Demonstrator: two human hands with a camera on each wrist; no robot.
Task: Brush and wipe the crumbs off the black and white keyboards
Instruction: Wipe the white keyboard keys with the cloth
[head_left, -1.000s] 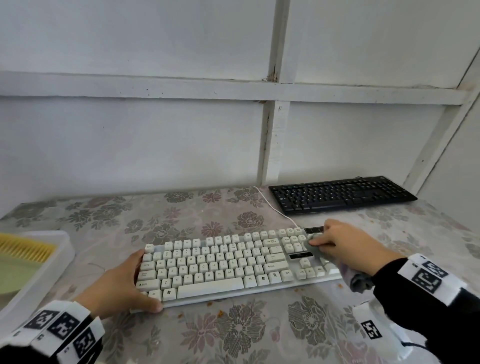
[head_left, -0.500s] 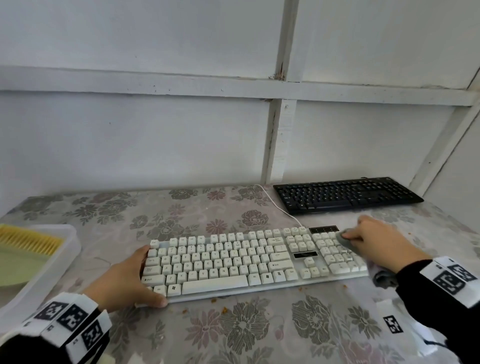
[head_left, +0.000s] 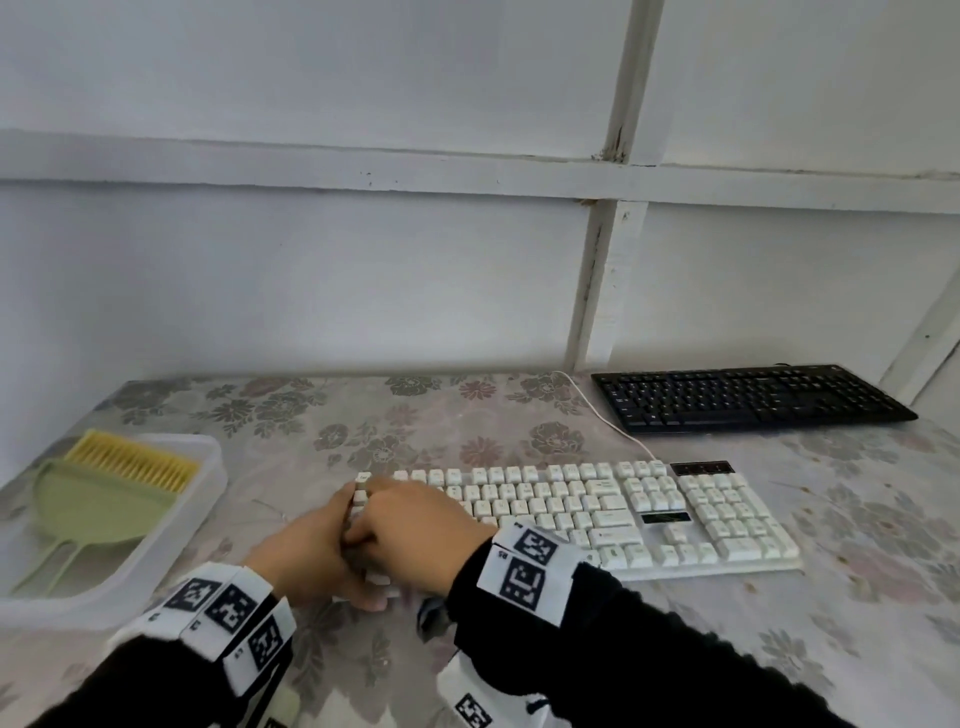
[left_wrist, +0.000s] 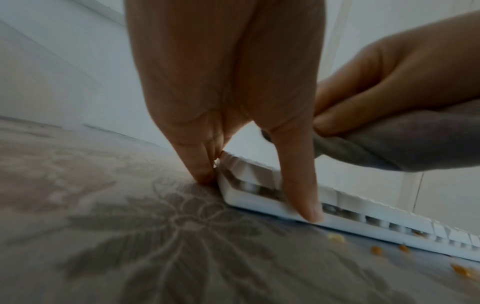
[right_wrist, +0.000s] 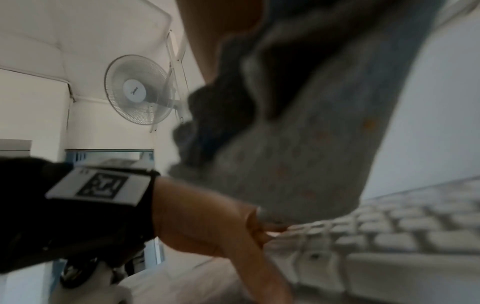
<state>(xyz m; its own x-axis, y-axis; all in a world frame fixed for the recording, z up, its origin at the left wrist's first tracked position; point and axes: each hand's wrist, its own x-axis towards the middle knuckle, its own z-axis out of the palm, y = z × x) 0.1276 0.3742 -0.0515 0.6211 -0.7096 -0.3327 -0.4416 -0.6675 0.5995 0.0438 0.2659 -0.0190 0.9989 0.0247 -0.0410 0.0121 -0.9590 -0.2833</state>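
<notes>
Our right hand (head_left: 415, 525), fingers pinching the grey cloth (left_wrist: 389, 142), has swept from the numpad end to the white keyboard (head_left: 597, 512) corner beside our left hand (head_left: 311, 551), whose straight fingers brace it, finishing that pass.

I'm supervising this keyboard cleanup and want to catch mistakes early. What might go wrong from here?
1. Crumbs lie on the table along the front edge of the white keyboard; wiping may just push more there.
2. The grey cloth in the right hand already shows orange specks, so it may redeposit them.
3. The left hand steadies only one corner; the board could pivot.
</notes>
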